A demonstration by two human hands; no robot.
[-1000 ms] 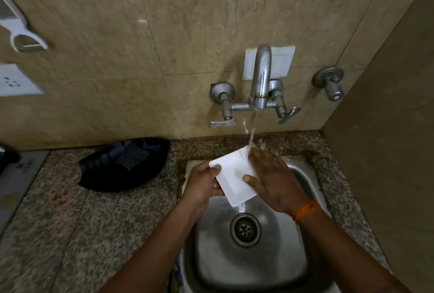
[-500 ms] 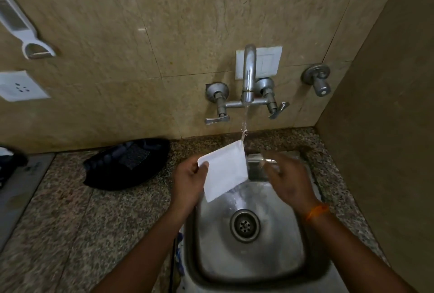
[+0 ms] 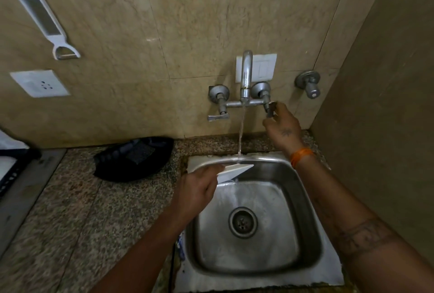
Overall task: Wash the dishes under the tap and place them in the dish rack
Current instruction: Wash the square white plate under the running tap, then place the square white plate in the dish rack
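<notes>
Our left hand (image 3: 199,189) pinches a white square plate (image 3: 234,170) by its edge, and we hold it nearly flat over the back of the steel sink (image 3: 305,198). Water from the tap (image 3: 245,74) lands on the plate's far end. Our right hand (image 3: 283,128) reaches up, and its fingers curl round the right tap handle (image 3: 271,109). We see a black tray (image 3: 133,156) on the speckled counter (image 3: 70,222), left of the sink

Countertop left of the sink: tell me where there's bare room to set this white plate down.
Bare granite lies between the sink rim and the grey strip at the left edge, in front of the black tray. Behind, the tray fills the wall side. The left hand holds the white plate; the right hand grips the tap handle.
</notes>
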